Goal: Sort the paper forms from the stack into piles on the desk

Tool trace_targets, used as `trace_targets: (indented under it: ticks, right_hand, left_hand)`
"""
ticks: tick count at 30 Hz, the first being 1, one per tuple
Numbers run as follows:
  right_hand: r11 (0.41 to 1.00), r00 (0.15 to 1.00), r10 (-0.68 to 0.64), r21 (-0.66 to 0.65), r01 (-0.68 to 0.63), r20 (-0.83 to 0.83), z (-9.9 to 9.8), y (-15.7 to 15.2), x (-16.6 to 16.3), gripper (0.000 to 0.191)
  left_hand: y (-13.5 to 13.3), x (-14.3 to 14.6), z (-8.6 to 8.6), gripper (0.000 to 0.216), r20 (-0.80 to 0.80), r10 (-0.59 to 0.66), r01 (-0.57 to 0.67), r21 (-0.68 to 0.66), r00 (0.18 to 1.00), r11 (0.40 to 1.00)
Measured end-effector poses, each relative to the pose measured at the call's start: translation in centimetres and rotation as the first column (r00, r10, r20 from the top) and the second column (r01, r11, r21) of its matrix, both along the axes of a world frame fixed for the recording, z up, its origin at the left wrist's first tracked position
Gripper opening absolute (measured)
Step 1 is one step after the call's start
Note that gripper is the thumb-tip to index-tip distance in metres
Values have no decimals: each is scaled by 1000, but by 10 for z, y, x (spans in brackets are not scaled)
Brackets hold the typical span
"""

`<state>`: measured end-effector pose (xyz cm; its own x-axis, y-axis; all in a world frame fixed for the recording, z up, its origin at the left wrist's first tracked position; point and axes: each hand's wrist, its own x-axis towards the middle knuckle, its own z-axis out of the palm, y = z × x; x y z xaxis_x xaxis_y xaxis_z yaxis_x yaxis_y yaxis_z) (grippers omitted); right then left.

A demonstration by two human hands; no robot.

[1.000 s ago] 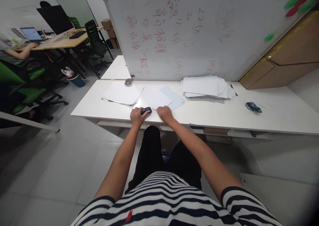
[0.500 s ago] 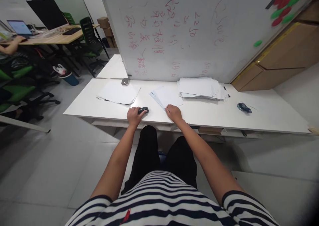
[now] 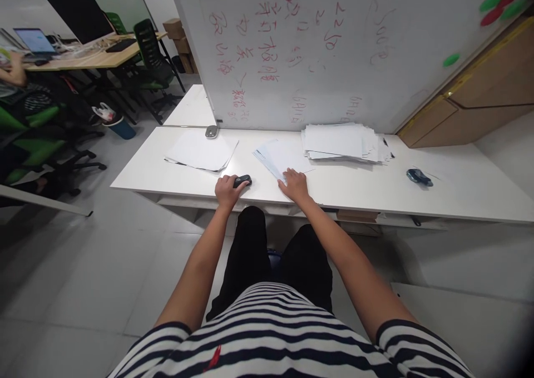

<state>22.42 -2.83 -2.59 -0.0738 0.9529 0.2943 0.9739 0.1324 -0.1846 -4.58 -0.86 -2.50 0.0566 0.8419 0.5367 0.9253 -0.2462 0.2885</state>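
My left hand (image 3: 226, 189) is closed around a small black stapler (image 3: 242, 180) at the front edge of the white table (image 3: 354, 192). My right hand (image 3: 294, 183) lies flat, fingers spread, on the near corner of a few white sheets (image 3: 280, 157) that lie slanted in the middle of the table. To the left sits a loose pile of white paper (image 3: 202, 151). A thicker stack of white paper (image 3: 342, 142) rests against the whiteboard (image 3: 317, 44).
A dark blue object (image 3: 418, 176) lies at the table's right. A small silver object (image 3: 211, 132) sits at the whiteboard's foot. At the far left a person works at a wooden desk (image 3: 83, 58) with a laptop, monitor and green chairs. A wooden cabinet (image 3: 479, 94) stands on the right.
The sheets under my right hand have turned and slid up toward the whiteboard, gathered into a narrower slanted pile. My right hand went from pinching them to lying flat. My left hand kept the stapler.
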Motion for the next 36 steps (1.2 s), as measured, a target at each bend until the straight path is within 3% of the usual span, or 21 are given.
trace_targets:
  ticks: [5, 11, 21, 26, 36]
  right_hand:
    - [998, 992, 28, -65, -20, 123, 2, -4, -9, 34]
    - [996, 990, 37, -80, -27, 136, 11, -7, -8, 44]
    - [951, 943, 147, -305, -51, 300, 41, 7, -24, 28]
    - [947, 934, 173, -313, -71, 312, 43, 7, -26, 35]
    - [948, 916, 206, -302, -100, 344, 44, 1, -14, 32]
  left_hand:
    - [-1, 0, 1, 45, 14, -5, 6, -31, 1000, 1000]
    - [-1, 2, 2, 46, 2, 17, -17, -17, 1000, 1000]
    - [-2, 1, 2, 48, -8, 18, -18, 7, 1000, 1000]
    - [-1, 1, 1, 48, -10, 16, -16, -3, 1000, 1000]
    - [-1, 1, 1, 48, 8, 10, -10, -21, 1000, 1000]
